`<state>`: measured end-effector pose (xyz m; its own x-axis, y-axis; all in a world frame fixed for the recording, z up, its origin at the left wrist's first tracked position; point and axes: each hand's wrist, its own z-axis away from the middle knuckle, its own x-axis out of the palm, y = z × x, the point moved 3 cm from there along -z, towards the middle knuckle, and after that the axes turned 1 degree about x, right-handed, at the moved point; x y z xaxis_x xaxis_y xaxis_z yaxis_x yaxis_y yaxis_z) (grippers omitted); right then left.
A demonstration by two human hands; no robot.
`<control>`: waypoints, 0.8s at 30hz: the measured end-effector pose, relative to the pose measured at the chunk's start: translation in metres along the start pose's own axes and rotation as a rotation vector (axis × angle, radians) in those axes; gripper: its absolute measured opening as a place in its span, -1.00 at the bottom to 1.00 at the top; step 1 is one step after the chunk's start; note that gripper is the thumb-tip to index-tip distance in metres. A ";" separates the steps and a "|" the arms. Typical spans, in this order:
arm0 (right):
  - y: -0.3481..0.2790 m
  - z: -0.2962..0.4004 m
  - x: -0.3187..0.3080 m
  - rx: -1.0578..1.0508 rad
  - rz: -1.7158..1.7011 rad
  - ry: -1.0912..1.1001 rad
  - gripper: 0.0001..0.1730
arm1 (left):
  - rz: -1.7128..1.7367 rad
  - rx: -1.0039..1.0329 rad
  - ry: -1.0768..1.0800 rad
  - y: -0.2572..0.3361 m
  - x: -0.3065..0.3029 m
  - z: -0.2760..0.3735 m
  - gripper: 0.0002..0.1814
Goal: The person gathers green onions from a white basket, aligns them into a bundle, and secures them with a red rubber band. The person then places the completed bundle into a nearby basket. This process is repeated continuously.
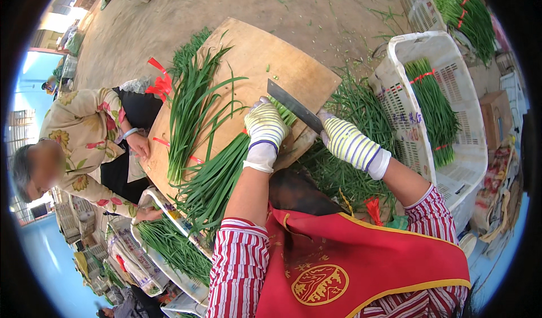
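Observation:
My left hand (266, 123), in a striped knit glove, grips a bundle of garlic chives (224, 170) near its cut stem ends on a wooden board (296, 60). A red tie shows by the wrist side of this hand. In my gloved right hand (348, 139) is the handle of a cleaver (292, 104); its dark blade lies across or just over the pale stems, and I cannot tell whether it touches them. Loose green chives (190, 115) lie on the board to the left, beside red ties. Small green bits are scattered near the blade.
Left of the board a co-worker sits, one hand (139, 145) on its edge, the other at a crate of greens (173, 242). On the right stands a white plastic crate (461, 165) with a tied chive bundle (434, 106). Leaf trimmings (360, 110) are heaped between board and crate.

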<state>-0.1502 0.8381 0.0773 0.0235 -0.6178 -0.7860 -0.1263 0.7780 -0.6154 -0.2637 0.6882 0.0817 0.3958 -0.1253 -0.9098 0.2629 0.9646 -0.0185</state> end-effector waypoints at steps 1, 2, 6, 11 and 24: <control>0.000 0.000 0.001 -0.008 -0.002 0.016 -0.72 | 0.004 0.002 0.003 0.000 0.001 0.000 -0.10; -0.002 0.000 0.001 -0.016 -0.005 0.032 -0.72 | 0.008 0.003 0.005 -0.001 0.002 -0.001 -0.10; 0.001 -0.008 0.014 0.024 0.006 -0.036 -0.78 | 0.012 -0.014 -0.043 0.003 -0.004 0.001 -0.09; 0.010 -0.027 0.049 -0.071 -0.012 0.090 -0.90 | 0.042 -0.034 -0.039 0.000 -0.005 0.005 -0.06; 0.032 -0.019 0.094 0.446 -0.719 0.232 -0.79 | 0.024 0.012 0.017 -0.002 0.004 0.008 -0.07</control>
<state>-0.1711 0.8030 -0.0149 -0.2597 -0.9455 -0.1965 0.2421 0.1333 -0.9611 -0.2557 0.6836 0.0813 0.3870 -0.0978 -0.9169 0.2642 0.9644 0.0087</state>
